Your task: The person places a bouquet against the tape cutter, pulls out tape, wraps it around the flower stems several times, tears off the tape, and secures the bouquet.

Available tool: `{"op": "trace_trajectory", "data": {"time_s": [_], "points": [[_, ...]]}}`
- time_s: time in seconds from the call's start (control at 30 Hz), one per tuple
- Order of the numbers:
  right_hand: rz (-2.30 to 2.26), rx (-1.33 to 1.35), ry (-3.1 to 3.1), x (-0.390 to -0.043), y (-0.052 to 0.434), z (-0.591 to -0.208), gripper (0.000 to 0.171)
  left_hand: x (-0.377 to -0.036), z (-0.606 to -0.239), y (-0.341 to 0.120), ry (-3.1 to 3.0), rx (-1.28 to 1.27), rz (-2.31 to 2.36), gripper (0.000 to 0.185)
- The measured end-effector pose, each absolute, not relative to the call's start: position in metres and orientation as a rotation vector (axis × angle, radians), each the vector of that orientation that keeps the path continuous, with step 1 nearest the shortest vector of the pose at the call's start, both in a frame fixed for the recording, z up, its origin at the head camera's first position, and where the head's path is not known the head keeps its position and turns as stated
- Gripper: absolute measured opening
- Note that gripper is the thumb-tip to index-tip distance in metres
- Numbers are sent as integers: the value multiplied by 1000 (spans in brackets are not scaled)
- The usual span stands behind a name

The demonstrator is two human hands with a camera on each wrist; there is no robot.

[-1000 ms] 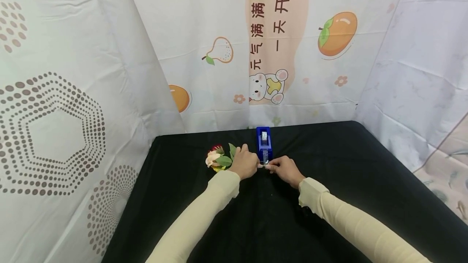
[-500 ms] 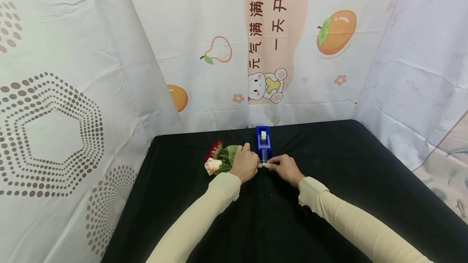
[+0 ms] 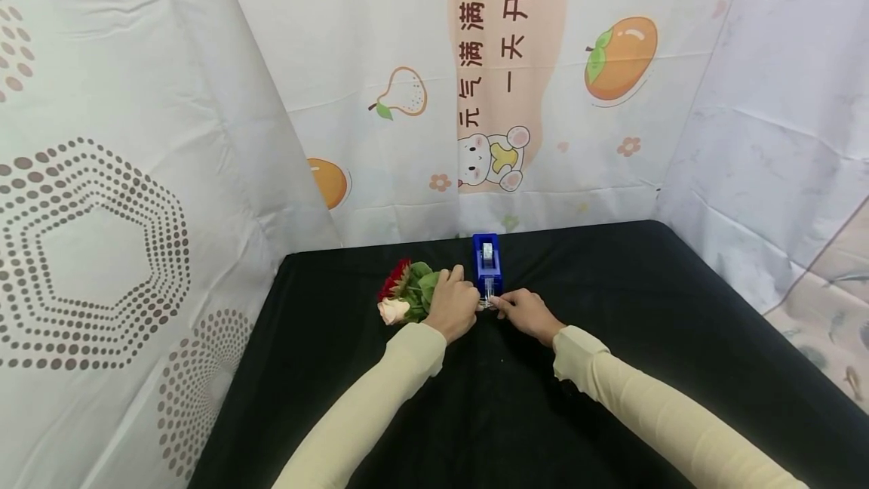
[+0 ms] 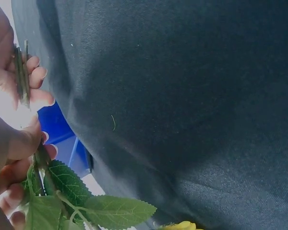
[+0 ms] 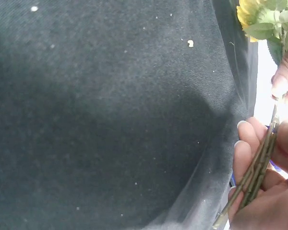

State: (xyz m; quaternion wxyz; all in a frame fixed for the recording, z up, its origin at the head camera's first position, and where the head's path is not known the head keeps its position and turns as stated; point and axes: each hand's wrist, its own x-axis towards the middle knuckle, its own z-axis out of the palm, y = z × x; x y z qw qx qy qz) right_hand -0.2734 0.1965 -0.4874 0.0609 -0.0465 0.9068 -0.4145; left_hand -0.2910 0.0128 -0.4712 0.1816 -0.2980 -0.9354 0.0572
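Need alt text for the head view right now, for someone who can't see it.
Both hands hold a bunch of artificial flowers by its stems, left hand near the blooms, right hand at the stem ends, just in front of a blue tape dispenser on a black tablecloth.

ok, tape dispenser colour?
Blue. The tape dispenser shows best in the head view, standing on the black cloth just beyond the two hands.
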Motion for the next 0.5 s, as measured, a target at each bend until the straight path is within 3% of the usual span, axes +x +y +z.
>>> {"op": "trace_trajectory", "data": {"time_s": [0.5], "points": [[-1273,-191,2850,-277,195,-488,20,-293,-462,14,-2588,-922,263,28]]}}
